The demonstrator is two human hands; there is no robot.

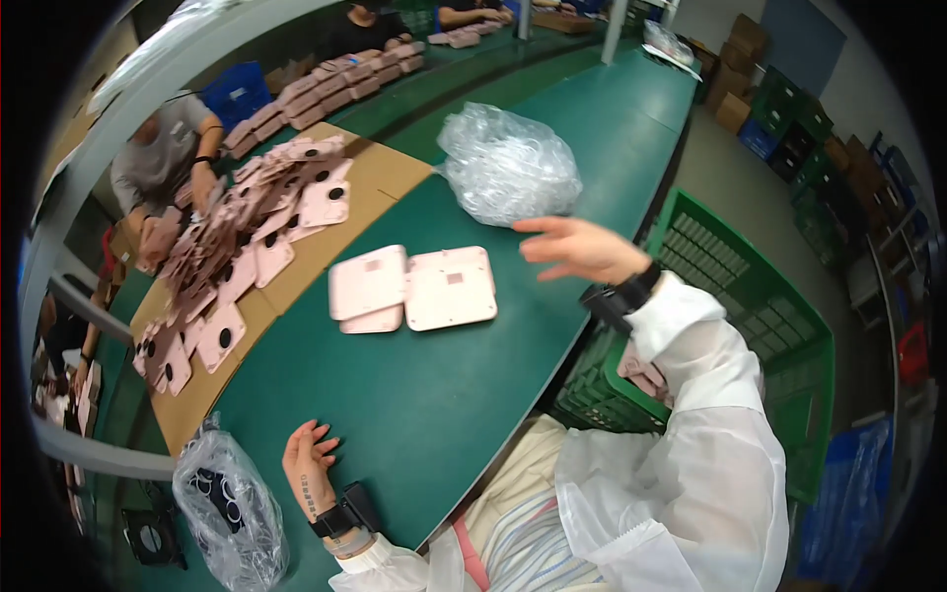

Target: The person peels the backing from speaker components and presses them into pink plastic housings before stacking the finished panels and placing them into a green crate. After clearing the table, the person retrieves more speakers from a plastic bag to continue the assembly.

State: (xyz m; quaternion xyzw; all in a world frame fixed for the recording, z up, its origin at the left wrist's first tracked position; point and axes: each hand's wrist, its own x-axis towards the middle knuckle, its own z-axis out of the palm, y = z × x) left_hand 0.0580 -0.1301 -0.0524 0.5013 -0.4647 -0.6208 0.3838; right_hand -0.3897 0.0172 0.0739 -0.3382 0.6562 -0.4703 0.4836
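Observation:
My right hand (584,249) reaches over the green table with its fingers stretched apart and holds nothing. It is nearest to a clear plastic bag (508,163) with crumpled clear plastic in it. My left hand (311,456) hovers or rests near the table's left part, its fingers loosely bent and apart, gripping nothing. Between the hands lie pale pink square plastic panels: one panel (452,296) on the right, and beside it another panel (367,284) overlapping one beneath. Both wrists wear black straps with small boxes.
A heap of pink panels with black discs (225,337) covers a cardboard sheet (380,178). Near my left hand lies a clear bag of dark parts (232,503). Right of the table stands a green crate (755,257). A co-worker (163,163) handles pink parts across the table.

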